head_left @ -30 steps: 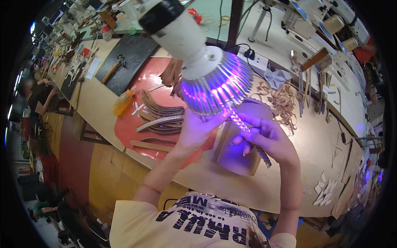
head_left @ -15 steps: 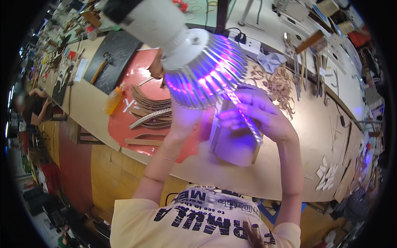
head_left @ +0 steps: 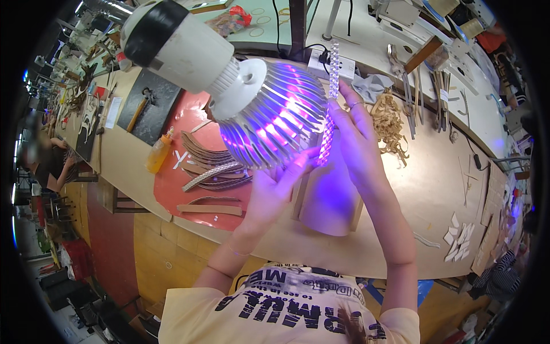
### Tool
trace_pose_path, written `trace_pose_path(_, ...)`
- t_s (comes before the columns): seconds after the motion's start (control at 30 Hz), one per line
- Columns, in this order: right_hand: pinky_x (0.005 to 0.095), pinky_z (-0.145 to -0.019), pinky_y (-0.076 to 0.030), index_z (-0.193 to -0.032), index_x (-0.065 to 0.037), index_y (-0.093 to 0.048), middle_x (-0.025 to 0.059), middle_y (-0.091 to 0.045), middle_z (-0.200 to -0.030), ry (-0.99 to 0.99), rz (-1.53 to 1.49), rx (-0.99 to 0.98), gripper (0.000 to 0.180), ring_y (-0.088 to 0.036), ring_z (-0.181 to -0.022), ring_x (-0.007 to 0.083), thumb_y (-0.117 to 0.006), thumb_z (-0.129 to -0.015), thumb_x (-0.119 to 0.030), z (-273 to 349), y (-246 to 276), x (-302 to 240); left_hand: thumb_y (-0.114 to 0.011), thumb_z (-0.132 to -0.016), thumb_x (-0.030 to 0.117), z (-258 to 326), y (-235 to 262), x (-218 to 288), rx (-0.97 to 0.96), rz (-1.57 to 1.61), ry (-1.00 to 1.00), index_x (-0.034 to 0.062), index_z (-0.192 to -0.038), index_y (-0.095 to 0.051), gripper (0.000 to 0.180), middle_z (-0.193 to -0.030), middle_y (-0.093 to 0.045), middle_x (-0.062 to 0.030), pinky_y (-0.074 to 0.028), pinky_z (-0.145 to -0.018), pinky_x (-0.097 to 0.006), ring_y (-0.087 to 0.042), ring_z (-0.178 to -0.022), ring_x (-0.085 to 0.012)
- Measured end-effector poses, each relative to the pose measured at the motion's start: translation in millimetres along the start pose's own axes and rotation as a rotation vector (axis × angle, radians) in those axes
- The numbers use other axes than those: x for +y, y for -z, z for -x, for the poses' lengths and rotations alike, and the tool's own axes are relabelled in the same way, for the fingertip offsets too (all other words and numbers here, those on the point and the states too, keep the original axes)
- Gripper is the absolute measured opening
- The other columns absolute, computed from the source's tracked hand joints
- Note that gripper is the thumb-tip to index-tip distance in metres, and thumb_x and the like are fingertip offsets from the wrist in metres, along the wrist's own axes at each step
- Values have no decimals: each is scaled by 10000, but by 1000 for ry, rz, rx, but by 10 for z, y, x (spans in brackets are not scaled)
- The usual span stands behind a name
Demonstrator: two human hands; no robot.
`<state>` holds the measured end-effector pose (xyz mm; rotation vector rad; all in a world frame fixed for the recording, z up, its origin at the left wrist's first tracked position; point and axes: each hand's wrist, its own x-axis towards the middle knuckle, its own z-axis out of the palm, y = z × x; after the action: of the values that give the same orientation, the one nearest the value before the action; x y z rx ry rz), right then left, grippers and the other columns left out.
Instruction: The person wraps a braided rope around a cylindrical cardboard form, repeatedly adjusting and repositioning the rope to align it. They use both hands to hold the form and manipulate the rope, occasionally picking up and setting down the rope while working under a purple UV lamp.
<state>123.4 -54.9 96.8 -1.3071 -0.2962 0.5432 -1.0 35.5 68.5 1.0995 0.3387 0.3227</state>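
Observation:
A braided strap [head_left: 333,69], lit violet along its lower half, stands nearly upright between my hands. My right hand [head_left: 361,132] is closed on its middle, thumb and fingers pressed against it. My left hand [head_left: 278,183] reaches in under the lamp [head_left: 272,114], its fingertips at the strap's lower end; the lamp head hides part of these fingers. Below my hands lies a curved tan board [head_left: 329,209], with violet light on it. To the left, several curved brown strips [head_left: 209,150] and another braided strap [head_left: 209,175] rest on a red mat [head_left: 163,192].
The lamp's large white head hangs close over the workspace. Left of the mat are an orange-yellow bottle [head_left: 159,152] and a hammer [head_left: 137,108] on a dark slab [head_left: 157,86]. Tan scraps [head_left: 389,129] are heaped at right, with white pieces [head_left: 458,238] near the table's right end.
The braided strap has swung from slanting down right to nearly upright, and moved up. My right hand turned with it. My left hand came out from behind the lamp toward its lower end.

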Motion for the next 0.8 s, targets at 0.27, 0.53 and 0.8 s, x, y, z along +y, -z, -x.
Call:
trace_pose_path(0.27,362,-940,-444,-1528,-34,-220,127,-653,-1194,616,760,454,700,-624,-973,149,-600,-961,-190,251,187,124,-603,-892,-83,-35,-74,50,-197,-159,122,7,-1417,-350,590,-1137,-659,-166,-528,-920,-279,-647,-1074,-181)
trace_pose_path(0.53,387,-847,-469,-1088,-16,-673,148,-675,-966,285,1227,-202,198,-642,-851,236,-648,-913,-106,893,565,-100,-640,-910,19,-368,363,126,-684,-550,-47,-14,-1135,-643,228,-1011,-683,-68,-520,-867,-284,-645,-986,-129)
trace_pose_path(0.8,255,-600,-423,-949,69,-656,24,-571,-691,-31,754,68,274,-491,-630,82,-545,-1014,-173,750,627,147,-635,-906,103,-1607,1073,-367,-158,-1094,-359,19,-1055,-675,175,-852,-646,-43,-482,-656,-270,-583,-733,-113)
